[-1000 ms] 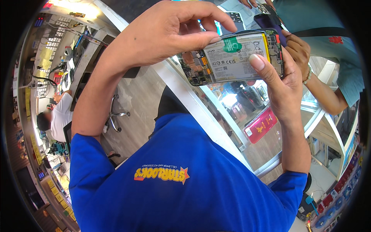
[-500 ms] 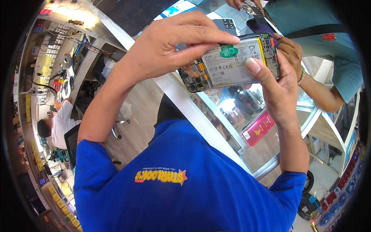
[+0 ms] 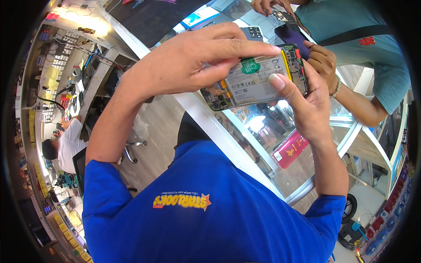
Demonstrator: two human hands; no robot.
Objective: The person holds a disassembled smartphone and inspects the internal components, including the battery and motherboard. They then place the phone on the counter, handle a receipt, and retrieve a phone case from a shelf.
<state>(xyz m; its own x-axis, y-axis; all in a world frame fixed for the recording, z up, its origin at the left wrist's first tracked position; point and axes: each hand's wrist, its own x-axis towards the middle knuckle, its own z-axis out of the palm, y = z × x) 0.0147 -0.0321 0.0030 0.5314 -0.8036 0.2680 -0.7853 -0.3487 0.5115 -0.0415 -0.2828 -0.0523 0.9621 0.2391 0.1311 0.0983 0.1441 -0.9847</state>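
I hold an opened smartphone [image 3: 256, 83] with its back cover off, showing a white battery, a green sticker and circuit boards. My left hand [image 3: 193, 61] grips its left end and upper edge, fingers stretched over the top. My right hand [image 3: 302, 109] cups the right end from below, thumb pressed on the battery. The phone hangs above a glass display counter [image 3: 263, 131].
Another person in a teal shirt [image 3: 364, 39] stands across the counter, holding a dark phone [image 3: 294, 37]. A red box [image 3: 289, 151] lies inside the glass case. At left, a seated person in white [image 3: 66, 147] works at a cluttered bench with shelves.
Both hands and the phone have shifted slightly up and left in view. My left fingers now stretch further along the phone's top edge.
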